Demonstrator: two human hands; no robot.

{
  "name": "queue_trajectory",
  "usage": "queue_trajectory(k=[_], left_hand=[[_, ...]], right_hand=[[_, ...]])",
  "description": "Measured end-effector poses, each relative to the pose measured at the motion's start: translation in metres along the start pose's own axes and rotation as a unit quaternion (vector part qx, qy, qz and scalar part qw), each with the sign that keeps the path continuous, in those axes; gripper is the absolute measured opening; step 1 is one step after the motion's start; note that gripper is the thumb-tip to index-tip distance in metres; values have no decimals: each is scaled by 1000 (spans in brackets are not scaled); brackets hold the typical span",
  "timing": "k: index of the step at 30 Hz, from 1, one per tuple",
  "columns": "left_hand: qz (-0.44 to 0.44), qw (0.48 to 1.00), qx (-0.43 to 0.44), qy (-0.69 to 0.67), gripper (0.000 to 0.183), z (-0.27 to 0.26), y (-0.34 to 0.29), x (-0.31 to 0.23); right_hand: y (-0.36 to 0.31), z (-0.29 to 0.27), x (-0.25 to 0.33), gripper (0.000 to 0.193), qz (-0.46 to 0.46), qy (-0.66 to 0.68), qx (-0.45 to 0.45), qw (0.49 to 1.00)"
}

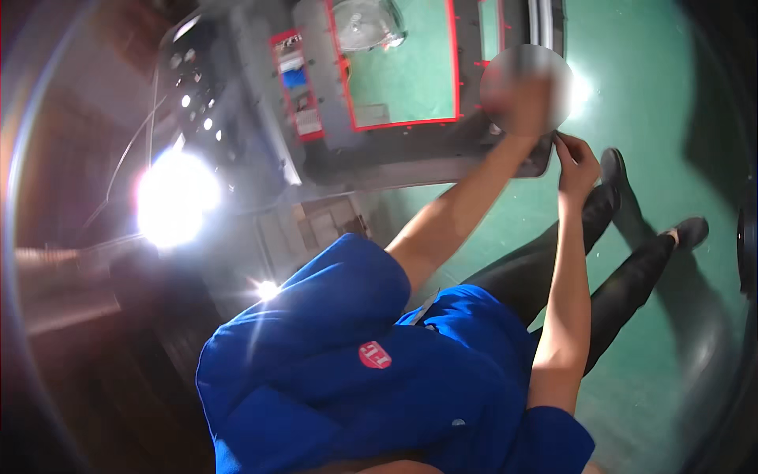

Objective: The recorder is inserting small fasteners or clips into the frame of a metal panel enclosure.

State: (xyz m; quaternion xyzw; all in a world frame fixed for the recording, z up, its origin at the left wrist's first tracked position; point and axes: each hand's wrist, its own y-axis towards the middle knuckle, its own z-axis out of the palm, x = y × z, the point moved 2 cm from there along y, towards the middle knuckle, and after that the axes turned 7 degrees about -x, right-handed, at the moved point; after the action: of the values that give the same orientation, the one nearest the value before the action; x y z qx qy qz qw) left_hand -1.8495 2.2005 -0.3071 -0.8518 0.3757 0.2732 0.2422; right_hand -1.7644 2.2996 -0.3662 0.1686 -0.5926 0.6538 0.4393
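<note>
A large dark panel (387, 161) with a rectangular opening edged in red spans the upper middle. My left hand (537, 99) is over the panel's right side; a round blurred patch covers its fingers, so what it holds is hidden. Just below and to the right, my right hand (580, 164) is closed, with thumb and fingers drawn together at the panel's near right corner. Its fingertips touch or nearly touch the dark edge there, and anything between them is too small to make out.
Left of the opening lies a narrow red-edged slot (309, 125). A clear rounded object (359, 25) shows through the opening. Below the panel are pale box-like things (328, 221). Bright lamp glare (178, 197) is at left. My legs and shoes (692, 233) stand on green floor (505, 217).
</note>
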Motion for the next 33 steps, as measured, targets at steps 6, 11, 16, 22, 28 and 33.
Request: queue_trajectory(k=[6, 11, 16, 22, 28, 33], left_hand=[[-11, 997, -49, -65, 33, -2, 10, 17], [19, 994, -110, -16, 32, -10, 12, 26], [16, 991, -119, -66, 22, -8, 4, 11], [35, 991, -113, -68, 16, -14, -3, 12], [85, 994, -73, 14, 14, -22, -13, 27], [97, 992, -52, 61, 16, -22, -25, 29]], right_hand=[[-1, 18, 22, 18, -41, -154, 21, 987], [-4, 32, 15, 15, -108, -199, 62, 972], [10, 40, 1, 21, -144, -263, 110, 948], [11, 37, -6, 40, -133, -272, 180, 936], [3, 1, 6, 33, -131, -410, 173, 886], [0, -37, 25, 31, -102, -419, 202, 879]])
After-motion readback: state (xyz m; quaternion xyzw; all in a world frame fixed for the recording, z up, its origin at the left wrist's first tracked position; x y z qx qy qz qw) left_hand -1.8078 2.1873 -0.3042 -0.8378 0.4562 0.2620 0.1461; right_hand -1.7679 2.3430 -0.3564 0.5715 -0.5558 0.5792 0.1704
